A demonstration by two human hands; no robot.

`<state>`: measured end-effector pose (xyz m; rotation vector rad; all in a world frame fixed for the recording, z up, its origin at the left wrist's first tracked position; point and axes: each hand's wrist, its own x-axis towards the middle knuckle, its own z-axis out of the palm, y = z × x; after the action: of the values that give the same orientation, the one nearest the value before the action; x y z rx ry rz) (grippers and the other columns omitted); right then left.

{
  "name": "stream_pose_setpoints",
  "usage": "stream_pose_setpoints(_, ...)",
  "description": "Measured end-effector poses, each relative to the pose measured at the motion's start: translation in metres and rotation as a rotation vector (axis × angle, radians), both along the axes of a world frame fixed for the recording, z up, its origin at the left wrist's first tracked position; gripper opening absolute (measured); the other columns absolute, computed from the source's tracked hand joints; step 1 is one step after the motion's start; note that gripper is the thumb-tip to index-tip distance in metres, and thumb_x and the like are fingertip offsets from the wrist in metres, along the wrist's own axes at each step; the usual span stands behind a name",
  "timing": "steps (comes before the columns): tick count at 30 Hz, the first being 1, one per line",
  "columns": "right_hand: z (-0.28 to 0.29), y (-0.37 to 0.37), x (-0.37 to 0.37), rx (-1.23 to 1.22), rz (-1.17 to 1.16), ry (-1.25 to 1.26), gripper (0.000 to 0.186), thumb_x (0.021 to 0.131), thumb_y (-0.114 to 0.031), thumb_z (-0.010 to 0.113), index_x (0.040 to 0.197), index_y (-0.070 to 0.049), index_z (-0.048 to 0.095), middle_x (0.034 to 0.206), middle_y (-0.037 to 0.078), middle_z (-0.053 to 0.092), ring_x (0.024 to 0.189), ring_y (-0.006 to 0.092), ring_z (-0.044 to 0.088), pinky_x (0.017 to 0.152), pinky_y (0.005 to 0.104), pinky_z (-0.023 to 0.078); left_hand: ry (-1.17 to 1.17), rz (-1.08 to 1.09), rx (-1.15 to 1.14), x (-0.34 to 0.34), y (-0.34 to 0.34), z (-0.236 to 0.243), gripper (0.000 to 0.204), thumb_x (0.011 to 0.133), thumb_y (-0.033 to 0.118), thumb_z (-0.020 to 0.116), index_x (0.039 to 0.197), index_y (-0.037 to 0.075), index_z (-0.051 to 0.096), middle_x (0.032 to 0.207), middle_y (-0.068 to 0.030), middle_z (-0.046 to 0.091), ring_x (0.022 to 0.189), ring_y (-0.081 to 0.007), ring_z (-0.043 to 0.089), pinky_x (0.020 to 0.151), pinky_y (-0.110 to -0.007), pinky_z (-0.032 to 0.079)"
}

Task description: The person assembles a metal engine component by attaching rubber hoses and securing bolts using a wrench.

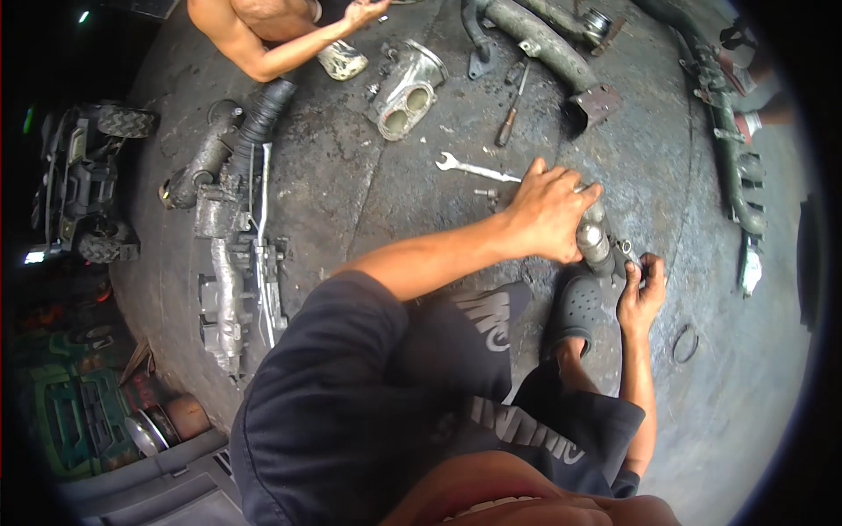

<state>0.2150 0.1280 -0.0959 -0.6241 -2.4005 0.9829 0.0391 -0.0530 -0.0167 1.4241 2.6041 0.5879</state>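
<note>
My left hand [551, 212] is closed over the top of a short, dull metal pipe part [593, 235], which stands on the floor just ahead of my shoe. By the pipe's lower right side, my right hand [642, 294] is closed in a pinch on a small ring-ended metal piece [624, 248]; its shape resembles a wrench end, and the rest is hidden by the fingers. An open-ended wrench [474, 168] lies left of my left hand, its other end behind that hand. A small bolt [485, 193] rests just below the wrench.
Ahead lie a screwdriver [512, 110], a two-holed metal housing [408, 96] and a large pipe [548, 44]. Pipework assemblies lie at left [228, 272] and right [724, 114]. Another person's arm [289, 57] reaches in at the top. A thin ring [686, 344] lies at right.
</note>
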Motion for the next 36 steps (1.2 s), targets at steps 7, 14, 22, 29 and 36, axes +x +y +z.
stream_pose_setpoints(7,0.047,-0.007,0.014,-0.003,0.338,-0.188,0.014,0.091,-0.012,0.065,0.1,-0.003,0.059,0.089,0.023,0.065,0.084,0.0442,0.064,0.071,0.0485,0.048,0.057,-0.031,-0.001,0.018,-0.015,0.005,0.088,0.05,0.038,0.089,0.13,0.01,0.062,0.118,-0.0167,0.064,0.111,-0.0293,0.061,0.091,-0.047,0.04)
stream_pose_setpoints(14,0.063,-0.003,-0.003,0.239,0.538,-0.188,0.017,0.083,-0.001,0.062,0.099,-0.006,0.059,0.086,0.015,0.064,0.081,0.0395,0.063,0.069,0.047,0.049,0.065,0.036,-0.061,0.029,-0.031,0.0,0.089,0.048,0.04,0.087,0.128,0.01,0.063,0.121,-0.0175,0.064,0.111,-0.0295,0.062,0.092,-0.047,0.04)
stream_pose_setpoints(22,0.077,0.028,0.01,0.444,0.683,0.123,0.025,0.069,0.002,0.062,0.091,-0.009,0.062,0.081,0.005,0.059,0.08,0.0276,0.062,0.077,0.0414,0.048,0.118,0.071,-0.127,0.068,-0.02,0.035,0.089,0.048,0.038,0.089,0.129,0.012,0.063,0.122,-0.0177,0.064,0.112,-0.0303,0.063,0.092,-0.047,0.041)
stream_pose_setpoints(29,0.083,0.049,0.017,0.58,0.781,0.168,0.027,0.063,-0.003,0.067,0.088,-0.013,0.063,0.085,0.0,0.06,0.088,0.021,0.059,0.087,0.0418,0.039,0.217,0.144,-0.211,0.102,-0.013,0.052,0.088,0.05,0.038,0.088,0.129,0.01,0.062,0.12,-0.0191,0.065,0.112,-0.0329,0.063,0.094,-0.048,0.043)
stream_pose_setpoints(36,0.063,0.079,0.011,0.435,0.713,0.235,0.019,0.071,-0.006,0.069,0.089,-0.011,0.065,0.091,0.003,0.062,0.096,0.0239,0.06,0.094,0.0434,0.04,0.141,0.263,-0.289,0.131,0.025,0.067,0.089,0.05,0.034,0.087,0.13,0.007,0.061,0.115,-0.0205,0.065,0.109,-0.0348,0.064,0.096,-0.048,0.044)
